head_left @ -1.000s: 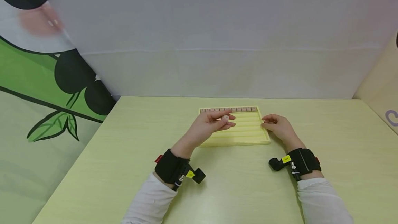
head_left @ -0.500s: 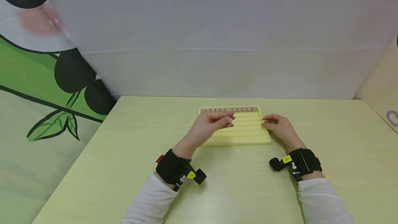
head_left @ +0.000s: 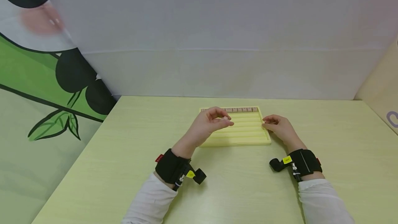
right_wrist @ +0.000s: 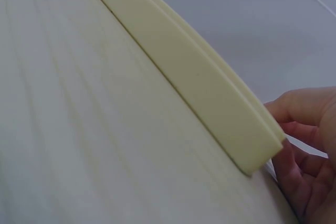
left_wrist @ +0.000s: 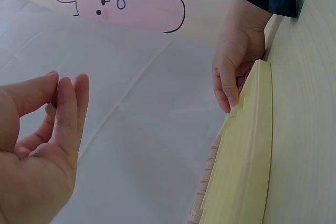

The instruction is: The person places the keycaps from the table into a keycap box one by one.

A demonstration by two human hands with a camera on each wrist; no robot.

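Observation:
A pale yellow grooved tray (head_left: 248, 130) lies on the table, with a row of small wooden tiles (head_left: 244, 109) in its farthest groove. My left hand (head_left: 228, 120) hovers over the tray's left part. Its thumb and fingers pinch a small tile (left_wrist: 50, 109), which shows only as a sliver in the left wrist view and is hidden in the head view. My right hand (head_left: 265, 122) holds the tray's right edge with curled fingers. In the left wrist view its fingers (left_wrist: 231, 85) lie over the rim (left_wrist: 252, 145). The right wrist view shows them (right_wrist: 310, 145) beside the tray's corner (right_wrist: 199, 82).
The light green table (head_left: 236, 189) reaches to a white cloth backdrop (head_left: 217, 44). A green banner (head_left: 37, 78) hangs at the left, and a beige box (head_left: 382, 96) stands at the right edge. Black camera straps sit on both wrists.
My left hand has drawn back slightly to the left and its fingers have curled closer round the tile, hiding it from the head view. The right hand and tray have stayed put.

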